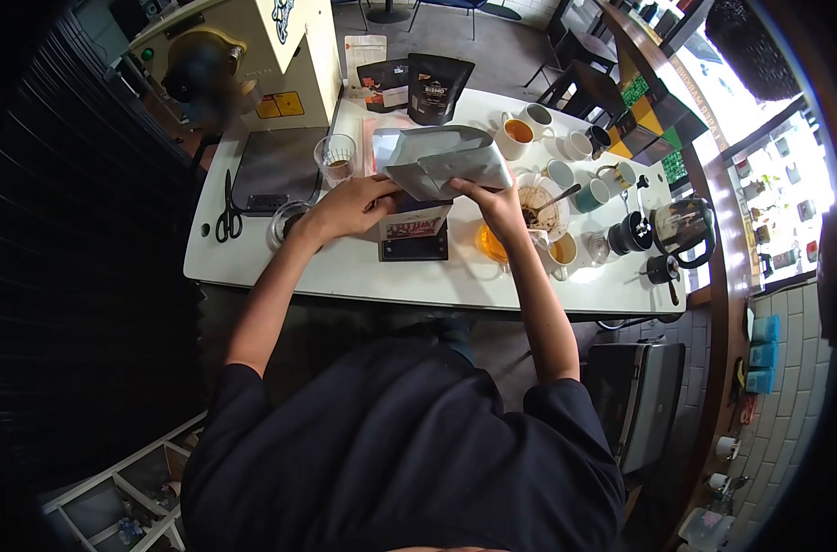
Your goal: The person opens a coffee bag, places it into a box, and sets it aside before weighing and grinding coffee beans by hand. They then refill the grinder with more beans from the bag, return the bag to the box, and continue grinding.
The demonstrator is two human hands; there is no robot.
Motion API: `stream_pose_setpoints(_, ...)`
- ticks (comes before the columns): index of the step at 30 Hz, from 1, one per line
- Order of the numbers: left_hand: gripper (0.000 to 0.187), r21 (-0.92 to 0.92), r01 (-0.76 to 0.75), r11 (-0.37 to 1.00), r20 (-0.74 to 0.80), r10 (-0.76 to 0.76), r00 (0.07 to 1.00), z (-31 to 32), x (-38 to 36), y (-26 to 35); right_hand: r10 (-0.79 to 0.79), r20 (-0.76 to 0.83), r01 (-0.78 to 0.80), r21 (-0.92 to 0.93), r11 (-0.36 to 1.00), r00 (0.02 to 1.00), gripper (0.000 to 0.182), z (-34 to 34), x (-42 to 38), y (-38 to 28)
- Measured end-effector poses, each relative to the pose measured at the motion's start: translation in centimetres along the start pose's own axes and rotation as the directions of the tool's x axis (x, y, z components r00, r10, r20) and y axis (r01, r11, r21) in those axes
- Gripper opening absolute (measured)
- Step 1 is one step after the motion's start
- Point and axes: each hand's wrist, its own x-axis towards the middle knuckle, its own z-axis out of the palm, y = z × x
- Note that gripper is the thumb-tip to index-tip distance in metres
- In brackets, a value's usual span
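Observation:
A silver foil bag (448, 158) is tilted on its side between my two hands over the table. My right hand (495, 208) grips its right end, thumb pressed on the near face. My left hand (349, 210) has its fingers curled at the bag's left lower edge. Just under the bag is a printed label or packet (414, 224), partly covered by it. A black scale (415, 248) lies below that. Beside my left wrist sits a round glass dish (288, 224) with dark contents, partly hidden by the forearm. A ribbed glass (335, 158) with some brown contents stands behind my left hand.
Scissors (228, 213) lie at the table's left. Dark coffee pouches (436, 89) stand at the back. Right of my hands are a glass of amber liquid (492, 245), a dripper with grounds (544, 204), several mugs (516, 136) and a glass jug (683, 228). A cream machine (294, 55) stands back left.

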Motion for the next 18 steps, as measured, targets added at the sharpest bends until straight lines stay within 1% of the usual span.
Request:
stream_pose_setpoints(2, 0.03, -0.004, -0.042, 0.999, 0.002, 0.042, 0.999, -0.3, 0.3, 0.7, 0.006, -0.001, -0.006, 0.003, 1.0, 1.0, 0.052, -0.1, 0.0, 0.1)
stream_pose_setpoints(3, 0.03, -0.005, -0.039, 0.999, 0.002, 0.039, 0.999, -0.6, 0.4, 1.2, 0.011, -0.004, -0.011, 0.006, 1.0, 1.0, 0.053, -0.1, -0.1, 0.2)
stream_pose_setpoints(4, 0.031, 0.006, 0.06, 0.998, 0.131, -0.061, 0.99, -1.1, 0.4, 1.7, 0.011, -0.003, -0.011, 0.008, 1.0, 1.0, 0.053, -0.2, 0.0, 0.4)
stream_pose_setpoints(5, 0.033, 0.03, 0.158, 0.987, 0.255, -0.16, 0.953, -1.3, 0.5, 2.0, 0.017, -0.005, -0.017, 0.019, 1.0, 1.0, 0.053, -0.2, 0.0, 0.6)
stream_pose_setpoints(6, 0.033, 0.03, 0.161, 0.987, 0.257, -0.163, 0.953, -1.1, 0.5, 2.1, 0.024, -0.005, -0.023, 0.029, 0.999, 1.0, 0.053, -0.3, 0.0, 0.7)
stream_pose_setpoints(8, 0.04, 0.204, 0.085, 0.975, 0.203, -0.127, 0.971, -0.9, 0.6, 2.7, 0.039, -0.002, -0.039, 0.017, 0.999, 0.999, 0.053, -0.3, -0.1, 0.4)
stream_pose_setpoints(9, 0.04, 0.202, 0.091, 0.975, 0.203, -0.132, 0.97, -1.0, 0.8, 3.2, 0.051, 0.002, -0.051, 0.004, 0.999, 0.999, 0.054, -0.2, -0.2, 0.2)
stream_pose_setpoints(11, 0.051, 0.349, 0.176, 0.92, 0.343, -0.3, 0.89, -1.9, 1.6, 3.9, 0.052, 0.014, -0.053, 0.011, 0.999, 0.999, 0.054, -0.1, -0.2, 0.2)
stream_pose_setpoints(12, 0.051, 0.349, 0.18, 0.92, 0.339, -0.303, 0.891, -1.6, 1.4, 3.4, 0.05, 0.02, -0.05, 0.017, 0.999, 0.999, 0.054, -0.1, -0.2, 0.1)
stream_pose_setpoints(14, 0.06, 0.383, 0.012, 0.924, 0.205, -0.097, 0.974, -0.2, 0.8, 1.4, 0.046, 0.03, -0.046, 0.004, 0.999, 0.999, 0.054, 0.0, -0.1, -0.2)
stream_pose_setpoints(15, 0.06, 0.382, 0.011, 0.924, 0.205, -0.097, 0.974, 0.2, 0.7, 0.5, 0.043, 0.035, -0.043, -0.009, 0.999, 0.998, 0.054, 0.0, -0.2, -0.2)
stream_pose_setpoints(17, 0.062, 0.364, -0.073, 0.929, 0.267, -0.029, 0.963, 0.5, 0.8, -0.5, 0.047, 0.027, -0.047, -0.004, 0.999, 0.999, 0.055, -0.1, -0.3, 0.1)
stream_pose_setpoints(18, 0.062, 0.363, -0.07, 0.929, 0.267, -0.032, 0.963, 0.6, 0.6, -0.5, 0.047, 0.02, -0.047, 0.002, 0.999, 0.999, 0.056, -0.1, -0.3, 0.3)
